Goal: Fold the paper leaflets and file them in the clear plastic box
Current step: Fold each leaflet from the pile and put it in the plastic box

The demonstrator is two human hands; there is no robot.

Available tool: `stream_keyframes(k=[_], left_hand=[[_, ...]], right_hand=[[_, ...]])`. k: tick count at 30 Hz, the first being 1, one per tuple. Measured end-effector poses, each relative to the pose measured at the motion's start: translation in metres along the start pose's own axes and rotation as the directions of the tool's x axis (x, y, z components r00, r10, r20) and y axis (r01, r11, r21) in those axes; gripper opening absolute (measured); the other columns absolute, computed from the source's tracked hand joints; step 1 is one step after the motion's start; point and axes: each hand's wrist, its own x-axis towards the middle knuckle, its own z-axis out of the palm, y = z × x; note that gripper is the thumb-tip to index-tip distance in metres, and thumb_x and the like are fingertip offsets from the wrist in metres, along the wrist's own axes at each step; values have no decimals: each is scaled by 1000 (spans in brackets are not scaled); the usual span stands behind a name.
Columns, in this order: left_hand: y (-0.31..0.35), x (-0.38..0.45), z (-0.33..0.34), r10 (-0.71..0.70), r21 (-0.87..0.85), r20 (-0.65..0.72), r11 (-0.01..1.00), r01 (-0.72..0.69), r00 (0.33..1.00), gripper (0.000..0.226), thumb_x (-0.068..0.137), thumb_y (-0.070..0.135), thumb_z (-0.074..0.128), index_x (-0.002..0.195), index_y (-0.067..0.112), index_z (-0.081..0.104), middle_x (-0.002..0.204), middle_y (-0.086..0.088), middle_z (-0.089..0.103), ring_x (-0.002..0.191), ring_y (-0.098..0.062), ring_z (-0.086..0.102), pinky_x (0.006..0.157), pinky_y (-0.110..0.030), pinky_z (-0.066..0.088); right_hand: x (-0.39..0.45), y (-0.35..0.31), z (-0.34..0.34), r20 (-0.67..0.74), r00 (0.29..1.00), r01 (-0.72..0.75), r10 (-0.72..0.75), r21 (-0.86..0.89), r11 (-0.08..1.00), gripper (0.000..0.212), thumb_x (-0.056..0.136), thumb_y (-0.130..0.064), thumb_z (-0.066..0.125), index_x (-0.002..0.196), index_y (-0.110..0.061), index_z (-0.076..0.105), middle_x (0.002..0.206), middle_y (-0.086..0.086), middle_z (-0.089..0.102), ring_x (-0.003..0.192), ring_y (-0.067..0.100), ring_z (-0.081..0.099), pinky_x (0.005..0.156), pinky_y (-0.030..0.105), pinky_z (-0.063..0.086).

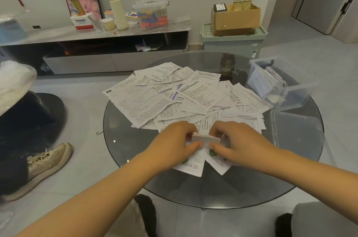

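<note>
Many unfolded paper leaflets (174, 95) lie spread in an overlapping pile over the round glass table (124, 140). Near the table's front, my left hand (170, 143) and my right hand (238, 143) pinch the two ends of one small folded leaflet (205, 139) between them, just above two flat leaflets (193, 167). The clear plastic box (296, 91) stands open at the table's right edge, with several folded leaflets (275, 76) upright inside. Its clear lid (296, 134) lies flat in front of it.
Another person's leg and beige sneaker (46, 163) are on the floor at the left. A low TV cabinet (96, 35) with boxes and bottles stands at the back wall. A green storage bin (232, 41) with a cardboard box on it sits behind the table.
</note>
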Motion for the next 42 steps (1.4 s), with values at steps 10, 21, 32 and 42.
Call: stream_keyframes(k=[10, 21, 32, 42], left_hand=[[1, 14, 1, -184, -265, 40, 946, 188, 982, 34, 70, 10, 80, 82, 26, 53, 73, 12, 57, 59, 1, 49, 67, -17, 46], [-1, 14, -5, -25, -88, 14, 996, 26, 1000, 37, 73, 17, 78, 101, 28, 55, 100, 9, 51, 90, -6, 48, 78, -15, 39], [-3, 15, -10, 173, 188, 112, 963, -191, 979, 24, 88, 35, 61, 108, 23, 66, 107, 12, 55, 100, -4, 48, 73, -15, 31], [20, 34, -14, 85, -16, -154, 996, -88, 984, 9, 91, 26, 57, 85, 33, 60, 82, 22, 57, 74, -3, 57, 65, -13, 42]], right_hand=[[11, 1, 11, -7, 988, -156, 157, 110, 982, 46, 80, -28, 70, 119, -38, 48, 91, -16, 43, 103, 10, 32, 91, 28, 30], [6, 2, 5, -73, 997, 19, -33, -174, 984, 46, 84, -38, 62, 128, -39, 49, 125, -12, 32, 116, 10, 24, 92, 21, 16], [6, 9, 6, 34, 983, 181, -183, -391, 902, 61, 87, -54, 14, 115, -23, 60, 108, -4, 53, 101, 16, 39, 81, 27, 25], [12, 12, -22, -234, 969, 22, -78, -233, 972, 28, 96, -32, 45, 107, -19, 67, 99, -3, 60, 95, 15, 50, 74, 28, 40]])
